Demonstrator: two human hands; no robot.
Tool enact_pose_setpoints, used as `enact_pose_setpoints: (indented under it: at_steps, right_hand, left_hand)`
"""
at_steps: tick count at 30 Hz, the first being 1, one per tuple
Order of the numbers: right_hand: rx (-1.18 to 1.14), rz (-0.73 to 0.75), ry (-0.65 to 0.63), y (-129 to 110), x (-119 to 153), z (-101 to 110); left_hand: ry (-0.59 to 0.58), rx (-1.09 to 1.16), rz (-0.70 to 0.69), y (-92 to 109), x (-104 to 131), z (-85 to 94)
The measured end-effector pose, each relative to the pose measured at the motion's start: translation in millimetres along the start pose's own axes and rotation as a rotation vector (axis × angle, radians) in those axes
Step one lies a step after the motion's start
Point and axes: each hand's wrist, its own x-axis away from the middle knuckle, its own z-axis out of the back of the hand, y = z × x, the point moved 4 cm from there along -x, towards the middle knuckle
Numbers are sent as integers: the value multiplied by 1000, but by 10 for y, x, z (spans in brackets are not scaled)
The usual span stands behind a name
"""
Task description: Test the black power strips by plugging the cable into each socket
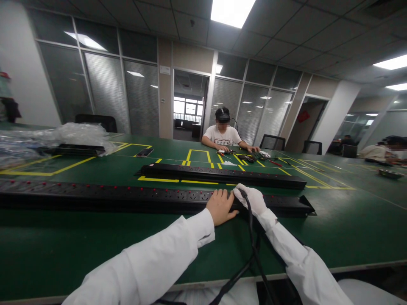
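A long black power strip [121, 197] with a row of sockets and small red parts lies across the green table in front of me. My left hand [221, 206], bare, grips this strip near its right part, fingers over the top and thumb along the near side. Beside it, my right hand [252, 200] wears a white glove and is closed around the end of a black cable [250, 224] at the strip's top. Whether the cable's plug sits in a socket is hidden by the glove. From there the cable hangs down over the table edge towards me.
A second black power strip [222, 173] lies behind the first. Yellow tape [159, 179] marks the green table [143, 237]. Clear plastic wrapping [79, 137] and a phone [145, 152] lie at left. Across the table, a person [222, 133] handles cables.
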Motion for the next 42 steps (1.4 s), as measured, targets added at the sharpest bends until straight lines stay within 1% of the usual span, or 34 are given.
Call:
enact_pose_setpoints:
  at_steps: [6, 13, 16, 29, 42]
  right_hand:
    - [-36, -56, 13, 8, -7, -24]
    - [5, 36, 41, -78, 69, 76]
    - [20, 51, 37, -85, 78, 96]
    - [7, 57, 63, -81, 83, 83]
    - [27, 57, 53, -75, 85, 68]
  left_hand:
    - [5, -9, -9, -4, 1, -9]
    - [2, -5, -4, 1, 1, -7]
    - [1, 0, -4, 0, 1, -5]
    - [8, -1, -4, -8, 2, -27]
    - [-6, -5, -8, -6, 5, -22]
